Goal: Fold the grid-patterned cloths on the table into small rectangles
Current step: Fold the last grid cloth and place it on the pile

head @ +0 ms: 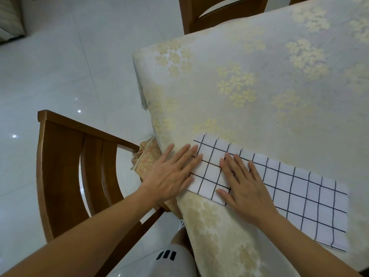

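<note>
A view from above, looking down at a person's two bare forearms reaching onto a table (259, 80). The table is covered with a pale tablecloth patterned with clusters of yellow flowers, and its near left corner is in the middle of the view.

A white cloth (303, 198) with a thin black grid lies flat on the table, along the near edge and close to that corner. It forms a long strip running from the corner off toward the right. Its left end appears to be doubled over, with a shorter layer lying on top there.

Both hands press on that left end. The left hand (171, 176) lies flat with straight, slightly spread fingers. Its fingertips rest on the cloth's left edge and its palm is over the table's corner. The right hand (246, 186) lies flat just beside it, fully on the cloth, with its fingers spread and pointing away from the person. Neither hand grips anything.

A wooden chair (60, 160) stands at the left, beside the table, with a patterned cushion (146, 158) on its seat. The back of another chair (217, 15) shows at the far side. The floor (50, 66) is glossy white tile. At the bottom, the person's knee shows under white shorts (169, 258) bearing small black marks.
</note>
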Tool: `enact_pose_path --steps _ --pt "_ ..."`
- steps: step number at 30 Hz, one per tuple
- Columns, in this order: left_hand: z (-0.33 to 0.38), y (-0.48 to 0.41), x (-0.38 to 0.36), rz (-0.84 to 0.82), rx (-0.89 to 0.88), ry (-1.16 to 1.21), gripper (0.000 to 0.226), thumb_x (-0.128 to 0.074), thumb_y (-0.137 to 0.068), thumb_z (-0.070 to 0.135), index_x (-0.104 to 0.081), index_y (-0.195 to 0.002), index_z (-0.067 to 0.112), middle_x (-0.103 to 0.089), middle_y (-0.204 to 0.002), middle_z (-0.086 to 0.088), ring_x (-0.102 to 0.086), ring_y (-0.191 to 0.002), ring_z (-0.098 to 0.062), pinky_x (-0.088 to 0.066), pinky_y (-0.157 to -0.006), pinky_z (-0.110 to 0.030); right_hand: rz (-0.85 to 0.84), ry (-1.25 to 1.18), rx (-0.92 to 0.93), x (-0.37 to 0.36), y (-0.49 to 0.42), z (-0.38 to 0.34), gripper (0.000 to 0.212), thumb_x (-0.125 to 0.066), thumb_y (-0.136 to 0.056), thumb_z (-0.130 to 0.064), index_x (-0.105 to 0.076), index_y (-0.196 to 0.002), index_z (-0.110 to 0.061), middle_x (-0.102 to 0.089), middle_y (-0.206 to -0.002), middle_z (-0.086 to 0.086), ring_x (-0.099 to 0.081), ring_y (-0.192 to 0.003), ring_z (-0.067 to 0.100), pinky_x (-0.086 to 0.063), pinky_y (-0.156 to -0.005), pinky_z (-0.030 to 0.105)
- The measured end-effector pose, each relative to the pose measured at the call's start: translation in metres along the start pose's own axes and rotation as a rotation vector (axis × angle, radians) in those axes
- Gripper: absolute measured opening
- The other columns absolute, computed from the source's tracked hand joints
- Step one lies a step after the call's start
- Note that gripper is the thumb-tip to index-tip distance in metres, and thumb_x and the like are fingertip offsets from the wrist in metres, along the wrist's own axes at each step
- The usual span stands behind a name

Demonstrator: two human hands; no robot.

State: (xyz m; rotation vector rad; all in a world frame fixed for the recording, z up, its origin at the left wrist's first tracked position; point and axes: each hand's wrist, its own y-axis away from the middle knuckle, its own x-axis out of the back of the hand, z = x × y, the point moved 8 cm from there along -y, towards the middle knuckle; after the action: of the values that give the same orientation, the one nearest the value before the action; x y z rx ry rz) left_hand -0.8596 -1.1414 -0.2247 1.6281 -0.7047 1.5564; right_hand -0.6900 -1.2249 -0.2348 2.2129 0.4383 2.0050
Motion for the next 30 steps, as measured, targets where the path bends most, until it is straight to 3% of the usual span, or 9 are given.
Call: enact_pose_path --steps 5,15,19,25,30 --pt "0.022 0.005 -0.001 -0.029 -0.179 0.004 0.072 -0.030 -0.100 0.051 -0.009 -0.158 0.014 -0.003 -0.166 -0.007 0.000 -0.153 -0.021 -0.014 -0.122 -0.050 0.034 -0.006 0.088 -0.003 0.008 -0.026 0.085 -0.030 -0.097 -0.069 -0.015 -0.159 -0.013 -0.009 -0.167 0.007 -0.010 -0.154 0.026 -0.021 -0.119 0.056" --pt "0.011 0.010 -0.006 -0.005 -0.233 -0.098 0.063 -0.026 -0.100 0.034 -0.017 -0.156 0.008 -0.011 -0.165 -0.010 -0.009 -0.152 -0.024 -0.013 -0.120 -0.048 0.021 -0.011 0.039 -0.016 -0.006 -0.059 0.077 -0.020 -0.101 -0.063 -0.007 -0.160 -0.015 -0.002 -0.168 0.005 -0.001 -0.155 0.025 -0.016 -0.121 0.056" --pt "0.006 0.015 -0.009 -0.019 -0.270 -0.056 0.064 -0.036 -0.101 0.033 -0.017 -0.156 0.006 -0.012 -0.164 -0.012 -0.009 -0.152 -0.024 -0.017 -0.123 -0.045 0.021 -0.013 0.027 -0.018 -0.006 -0.058 0.075 -0.018 -0.102 -0.063 -0.006 -0.160 -0.016 -0.002 -0.168 0.003 -0.001 -0.155 0.024 -0.016 -0.122 0.055" --pt "0.002 0.019 -0.012 -0.004 -0.339 -0.021 0.067 -0.040 -0.104 0.039 -0.020 -0.154 0.000 -0.015 -0.162 -0.018 -0.012 -0.152 -0.028 -0.025 -0.121 -0.044 0.021 -0.005 0.002 -0.018 -0.009 -0.059 0.074 -0.018 -0.102 -0.062 -0.009 -0.160 -0.016 -0.006 -0.168 0.004 -0.003 -0.155 0.024 -0.016 -0.121 0.055" --pt "-0.002 0.014 -0.012 -0.010 -0.419 -0.007 0.061 -0.034 -0.105 0.030 -0.015 -0.154 -0.001 -0.014 -0.162 -0.020 -0.012 -0.151 -0.031 -0.025 -0.121 -0.045 0.019 0.004 -0.030 -0.015 -0.017 -0.065 0.075 -0.017 -0.101 -0.062 -0.015 -0.159 -0.014 -0.011 -0.167 0.005 -0.007 -0.154 0.027 -0.017 -0.119 0.058"
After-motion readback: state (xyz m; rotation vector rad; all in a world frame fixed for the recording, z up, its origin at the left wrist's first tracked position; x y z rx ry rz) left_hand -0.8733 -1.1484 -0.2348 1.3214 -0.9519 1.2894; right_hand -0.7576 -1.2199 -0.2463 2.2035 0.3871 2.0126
